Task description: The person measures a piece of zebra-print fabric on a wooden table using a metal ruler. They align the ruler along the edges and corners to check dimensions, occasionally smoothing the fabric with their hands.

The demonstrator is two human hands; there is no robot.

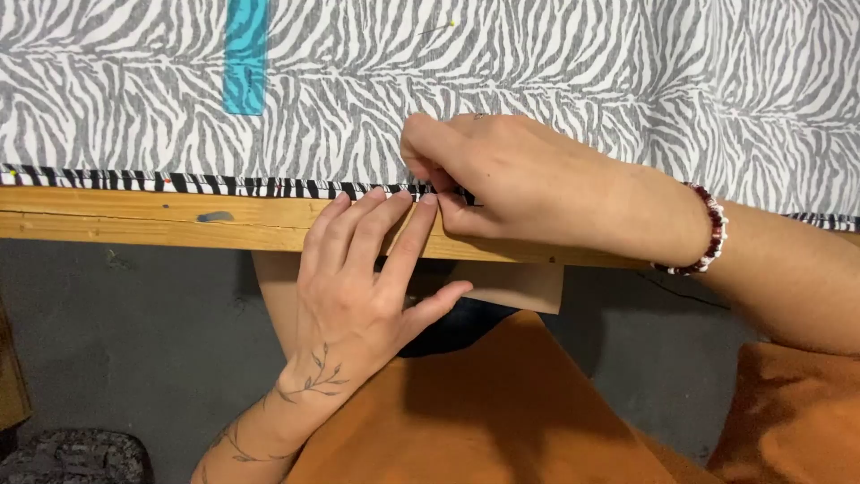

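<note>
Nearest, left hand flat, fingers open, pressing black-and-white striped hem band at wooden table edge. Beyond, right hand pinched shut on band fold, likely pinning. Farther, grey zebra-print fabric, turquoise ruler, yellow-headed pin. Next probably calling for steady fold alignment.

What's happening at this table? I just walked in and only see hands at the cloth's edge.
A person is working on the near edge of a zebra-striped fabric spread over a wooden table. The left hand lies with fingers flat against the darker striped hem, and the right hand pinches that hem just beside them. Small pins dot the hem to the left, and a yellow-headed pin sits further up. A turquoise ruler lies on the fabric.
</note>
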